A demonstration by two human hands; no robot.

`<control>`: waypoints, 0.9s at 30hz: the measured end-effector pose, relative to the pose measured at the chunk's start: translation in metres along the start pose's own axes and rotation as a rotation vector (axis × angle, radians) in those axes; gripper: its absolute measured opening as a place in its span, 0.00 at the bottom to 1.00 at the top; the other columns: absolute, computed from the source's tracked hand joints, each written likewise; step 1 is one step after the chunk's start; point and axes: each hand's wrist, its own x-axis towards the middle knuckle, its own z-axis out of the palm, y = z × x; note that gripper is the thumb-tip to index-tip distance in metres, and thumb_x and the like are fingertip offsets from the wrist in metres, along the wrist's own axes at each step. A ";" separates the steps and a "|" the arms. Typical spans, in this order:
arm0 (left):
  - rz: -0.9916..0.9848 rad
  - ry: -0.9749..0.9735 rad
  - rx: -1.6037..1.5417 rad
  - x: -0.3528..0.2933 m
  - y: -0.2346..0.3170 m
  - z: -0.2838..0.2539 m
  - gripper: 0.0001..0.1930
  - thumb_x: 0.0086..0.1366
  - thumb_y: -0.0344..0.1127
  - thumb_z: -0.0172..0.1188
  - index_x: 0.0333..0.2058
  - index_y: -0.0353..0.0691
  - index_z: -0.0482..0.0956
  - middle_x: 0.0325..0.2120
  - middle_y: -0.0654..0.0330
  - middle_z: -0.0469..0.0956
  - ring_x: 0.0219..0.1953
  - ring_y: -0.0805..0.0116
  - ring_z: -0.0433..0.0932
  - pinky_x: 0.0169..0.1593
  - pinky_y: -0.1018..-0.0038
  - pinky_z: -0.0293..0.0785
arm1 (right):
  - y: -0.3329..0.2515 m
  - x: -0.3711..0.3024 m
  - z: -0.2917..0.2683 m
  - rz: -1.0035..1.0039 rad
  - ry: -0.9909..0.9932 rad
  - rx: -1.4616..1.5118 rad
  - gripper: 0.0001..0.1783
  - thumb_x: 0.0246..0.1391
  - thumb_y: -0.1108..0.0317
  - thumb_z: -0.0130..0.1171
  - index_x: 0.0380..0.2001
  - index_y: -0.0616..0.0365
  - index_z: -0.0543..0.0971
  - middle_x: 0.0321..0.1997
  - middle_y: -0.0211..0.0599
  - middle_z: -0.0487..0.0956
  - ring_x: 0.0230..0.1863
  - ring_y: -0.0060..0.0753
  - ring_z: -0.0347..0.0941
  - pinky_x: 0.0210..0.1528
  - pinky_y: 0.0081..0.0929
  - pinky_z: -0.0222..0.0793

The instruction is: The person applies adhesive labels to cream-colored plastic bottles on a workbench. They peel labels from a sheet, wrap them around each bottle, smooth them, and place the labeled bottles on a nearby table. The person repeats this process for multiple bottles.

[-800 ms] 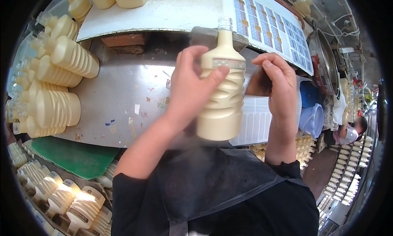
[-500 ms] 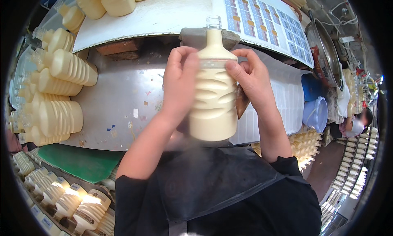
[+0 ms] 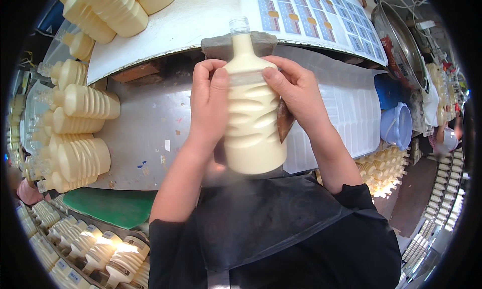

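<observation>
A cream-coloured bottle (image 3: 253, 138) with a wavy, grooved body and a clear threaded neck lies in front of me, neck pointing away. Around its shoulder runs a narrow pale band (image 3: 247, 77), probably a strip of label or tape. My left hand (image 3: 207, 101) grips the bottle's left side, thumb beside the band's left end. My right hand (image 3: 297, 88) holds the other side, its thumb pressed on the band's right end. Both hands' fingers curl behind the bottle, partly hidden. Behind the neck is a grey padded block (image 3: 213, 48); a brown piece (image 3: 286, 121) shows under the right side.
Several similar bottles (image 3: 90, 102) lie at the left of the metal table (image 3: 145, 158). Beyond, a white board (image 3: 201, 18) carries label sheets (image 3: 296, 15). A translucent plastic tray (image 3: 336, 113) and lilac bucket (image 3: 396, 126) are at right. Labelled bottles (image 3: 125, 261) lie lower left.
The bottle and both hands sit slightly further left in the picture, as the whole view has shifted. My left thumb has moved down and outward from the bottle's shoulder.
</observation>
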 end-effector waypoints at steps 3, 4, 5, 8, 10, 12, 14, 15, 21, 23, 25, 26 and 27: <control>-0.037 -0.010 -0.069 -0.002 0.002 -0.001 0.15 0.81 0.44 0.47 0.52 0.38 0.71 0.47 0.60 0.73 0.47 0.75 0.70 0.54 0.74 0.71 | 0.004 0.001 -0.003 -0.031 -0.018 -0.040 0.26 0.70 0.53 0.59 0.57 0.67 0.79 0.47 0.39 0.85 0.46 0.21 0.78 0.50 0.20 0.74; -0.058 -0.017 -0.092 -0.002 0.003 -0.002 0.15 0.81 0.44 0.46 0.52 0.38 0.71 0.47 0.61 0.73 0.47 0.75 0.70 0.54 0.75 0.71 | 0.004 0.002 -0.008 -0.037 -0.047 -0.005 0.26 0.72 0.52 0.56 0.57 0.67 0.79 0.47 0.39 0.85 0.45 0.21 0.78 0.49 0.20 0.74; -0.099 -0.016 -0.110 -0.003 0.005 -0.002 0.15 0.81 0.44 0.46 0.52 0.39 0.71 0.47 0.61 0.73 0.46 0.76 0.70 0.53 0.75 0.71 | 0.004 0.003 -0.008 -0.028 -0.063 0.045 0.27 0.73 0.51 0.54 0.57 0.66 0.79 0.47 0.38 0.85 0.44 0.20 0.78 0.48 0.19 0.74; -0.170 0.008 -0.329 -0.004 0.010 0.000 0.16 0.81 0.45 0.46 0.54 0.39 0.70 0.47 0.61 0.73 0.47 0.76 0.70 0.53 0.75 0.71 | 0.004 0.005 -0.010 -0.099 -0.099 0.147 0.27 0.75 0.50 0.48 0.58 0.64 0.79 0.45 0.34 0.84 0.40 0.16 0.76 0.44 0.17 0.73; -0.171 0.024 -0.198 -0.006 0.011 0.002 0.16 0.83 0.45 0.42 0.55 0.39 0.70 0.47 0.61 0.75 0.47 0.76 0.74 0.54 0.75 0.74 | 0.005 0.005 -0.008 -0.063 -0.088 0.100 0.27 0.76 0.51 0.47 0.59 0.63 0.79 0.41 0.29 0.83 0.37 0.13 0.74 0.41 0.15 0.71; -0.142 0.025 -0.108 -0.006 0.009 0.003 0.16 0.82 0.44 0.43 0.55 0.38 0.70 0.47 0.61 0.75 0.48 0.75 0.74 0.54 0.75 0.73 | 0.008 0.005 -0.006 -0.041 -0.075 0.091 0.26 0.76 0.52 0.48 0.59 0.63 0.79 0.37 0.24 0.80 0.35 0.11 0.70 0.38 0.14 0.69; -0.100 0.001 -0.053 -0.003 0.005 0.003 0.16 0.80 0.44 0.48 0.55 0.38 0.70 0.48 0.62 0.73 0.49 0.76 0.70 0.56 0.75 0.70 | 0.011 0.006 -0.006 -0.042 -0.073 0.102 0.25 0.75 0.53 0.49 0.59 0.63 0.79 0.33 0.21 0.77 0.33 0.10 0.68 0.37 0.14 0.68; -0.094 -0.002 -0.077 -0.002 0.004 0.003 0.16 0.80 0.44 0.48 0.55 0.38 0.70 0.48 0.62 0.73 0.49 0.76 0.70 0.56 0.75 0.70 | 0.012 0.006 -0.006 -0.012 -0.055 0.156 0.25 0.75 0.53 0.49 0.59 0.63 0.79 0.32 0.20 0.77 0.33 0.10 0.67 0.37 0.14 0.68; -0.092 0.006 -0.119 -0.005 0.005 0.004 0.16 0.80 0.44 0.49 0.55 0.38 0.69 0.48 0.61 0.73 0.49 0.76 0.70 0.56 0.75 0.70 | 0.012 0.010 -0.012 0.031 -0.114 0.239 0.24 0.74 0.55 0.52 0.58 0.64 0.80 0.44 0.30 0.83 0.44 0.15 0.76 0.47 0.17 0.73; -0.117 0.002 -0.129 -0.006 0.008 0.004 0.16 0.80 0.44 0.50 0.55 0.38 0.69 0.48 0.61 0.73 0.49 0.76 0.71 0.56 0.75 0.70 | 0.011 0.009 -0.009 -0.009 -0.100 0.221 0.23 0.73 0.56 0.54 0.57 0.65 0.80 0.48 0.33 0.84 0.48 0.18 0.78 0.51 0.19 0.74; -0.128 0.011 -0.110 -0.006 0.010 0.006 0.17 0.80 0.45 0.48 0.55 0.38 0.68 0.48 0.59 0.74 0.49 0.74 0.73 0.55 0.74 0.72 | 0.010 0.007 -0.007 -0.011 -0.084 0.168 0.22 0.72 0.57 0.56 0.57 0.65 0.81 0.48 0.33 0.84 0.48 0.18 0.78 0.51 0.20 0.74; -0.127 0.019 -0.086 -0.005 0.010 0.007 0.17 0.81 0.45 0.47 0.56 0.38 0.68 0.48 0.57 0.76 0.49 0.72 0.76 0.55 0.73 0.74 | 0.009 0.007 -0.007 -0.010 -0.081 0.144 0.22 0.72 0.58 0.57 0.56 0.66 0.81 0.48 0.33 0.84 0.48 0.19 0.78 0.51 0.20 0.74; -0.125 0.022 -0.060 -0.005 0.009 0.007 0.17 0.82 0.46 0.45 0.56 0.37 0.68 0.48 0.55 0.77 0.49 0.70 0.78 0.55 0.72 0.76 | 0.009 0.007 -0.006 -0.015 -0.079 0.152 0.22 0.71 0.59 0.57 0.56 0.66 0.81 0.48 0.33 0.84 0.48 0.19 0.78 0.52 0.21 0.75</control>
